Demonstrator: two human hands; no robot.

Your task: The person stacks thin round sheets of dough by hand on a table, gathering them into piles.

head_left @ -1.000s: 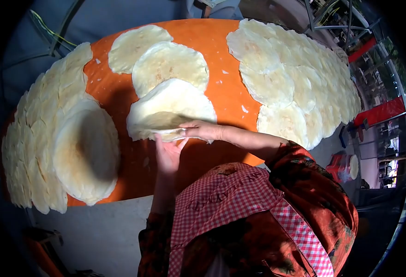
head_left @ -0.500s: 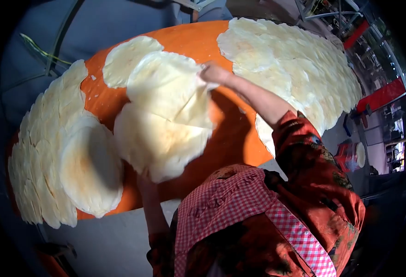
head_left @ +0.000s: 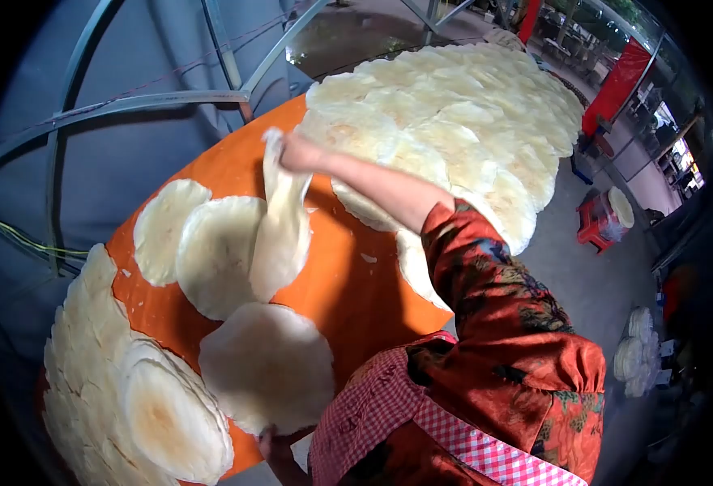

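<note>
My right hand (head_left: 297,154) is closed on the upper edge of a thin round flatbread (head_left: 282,247), which hangs folded and narrow over the orange cloth (head_left: 332,283). Its lower part lies against a second flatbread (head_left: 221,255). Nearer to me is another round sheet (head_left: 267,368), lying flat. My left hand (head_left: 272,444) is at this sheet's near edge, dark and partly hidden, so its fingers cannot be made out. At the far left of these lies a smaller-looking flatbread (head_left: 170,232).
Overlapping flatbreads (head_left: 454,121) cover the right end of the cloth, and more (head_left: 89,356) cover the left end beside a stack (head_left: 174,413). Metal poles (head_left: 154,100) stand behind. A red stool (head_left: 595,223) is on the floor at right.
My right hand has moved up and away from me, lifting one flatbread off the others. My left hand has stayed low, near the cloth's front edge. The view has turned.
</note>
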